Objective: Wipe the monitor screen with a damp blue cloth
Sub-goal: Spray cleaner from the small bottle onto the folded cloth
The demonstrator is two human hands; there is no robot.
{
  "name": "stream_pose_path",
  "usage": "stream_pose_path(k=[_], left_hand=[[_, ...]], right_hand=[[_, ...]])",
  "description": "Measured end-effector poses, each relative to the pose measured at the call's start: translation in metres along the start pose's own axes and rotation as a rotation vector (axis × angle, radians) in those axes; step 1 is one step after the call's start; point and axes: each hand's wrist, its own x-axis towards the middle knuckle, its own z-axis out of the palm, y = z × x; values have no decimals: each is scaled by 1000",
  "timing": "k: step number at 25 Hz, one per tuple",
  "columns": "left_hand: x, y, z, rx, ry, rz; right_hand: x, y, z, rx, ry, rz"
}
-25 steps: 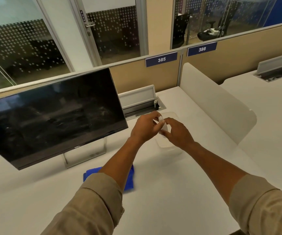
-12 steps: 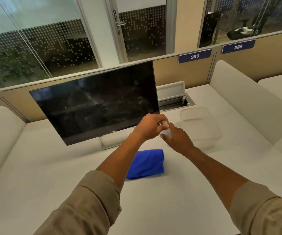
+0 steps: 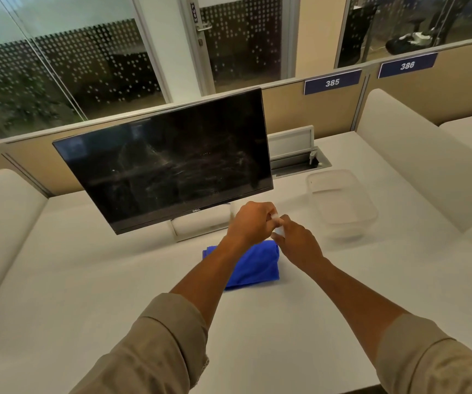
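Head view: both hands meet just in front of the monitor's (image 3: 169, 163) lower right corner. The left hand (image 3: 250, 223) is curled, and the right hand (image 3: 300, 245) reaches in from the right; between their fingers sits a small white object (image 3: 278, 227), too hidden to name. It looks pinched from both sides, though exactly how each hand grips it I cannot tell.

The cloth (image 3: 253, 265) lies folded on the desk (image 3: 87, 294), directly below and nearer the person than the 2 hands, partly covered by the left forearm. Its long axis runs roughly left to right. Neither hand touches it. The left wrist passes right over it, so the left hand looks the nearer one for a pickup, needing only to drop back and down.

The screen faces the person, tilted, with smears across its dark surface, so wiping appears not yet begun. A clear tub (image 3: 342, 203) stands to the right, well apart from the cloth.
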Motion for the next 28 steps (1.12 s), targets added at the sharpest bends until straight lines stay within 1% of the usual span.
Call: stream_pose_path(k=[5,8,11,14,18,22,24,28], left_hand=[[-1,15,24,-27,-22,-21],[4,24,34,-34,-12,-48],[14,26,38,-33,9,-73],[21,22,53,0,-50,-115],[22,23,88,37,-124,-139],[26,26,114,111,-164,-130],[27,24,125,130,-184,-143],[30,21,138,142,-207,-173]], right_hand=[[-12,20,-7,-149,122,20],[-20,34,-9,-162,146,71],[-30,55,-12,-76,127,188],[-35,71,-18,74,99,254],[-44,87,-25,166,102,176],[-50,102,-29,197,79,178],[-51,107,-32,172,71,165],[-52,114,-37,106,69,63]])
